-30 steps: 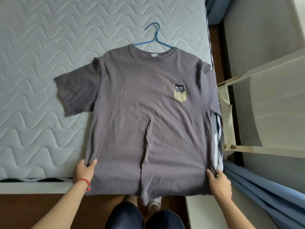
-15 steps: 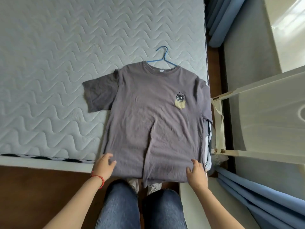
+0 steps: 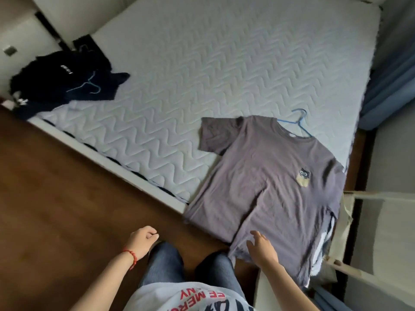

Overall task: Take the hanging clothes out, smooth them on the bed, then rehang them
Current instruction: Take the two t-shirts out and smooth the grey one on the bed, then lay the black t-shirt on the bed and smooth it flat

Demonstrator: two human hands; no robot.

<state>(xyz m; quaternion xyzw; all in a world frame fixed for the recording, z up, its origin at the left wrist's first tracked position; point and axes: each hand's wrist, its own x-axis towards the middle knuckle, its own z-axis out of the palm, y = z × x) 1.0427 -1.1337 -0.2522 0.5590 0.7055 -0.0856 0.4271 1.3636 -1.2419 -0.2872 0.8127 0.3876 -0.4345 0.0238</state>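
A red beaded bracelet [image 3: 132,257] circles my left wrist. I wear blue jeans [image 3: 165,264] and a pale T-shirt [image 3: 179,299] with red block lettering; my forearms are bare.

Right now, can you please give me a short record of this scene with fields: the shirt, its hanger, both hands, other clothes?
shirt: grey T-shirt flat on mattress, hem over the edge
hanger: blue hanger in the collar
left hand: left hand loosely curled, holding nothing
right hand: right hand open at the hem
other clothes: dark clothes piled at far corner
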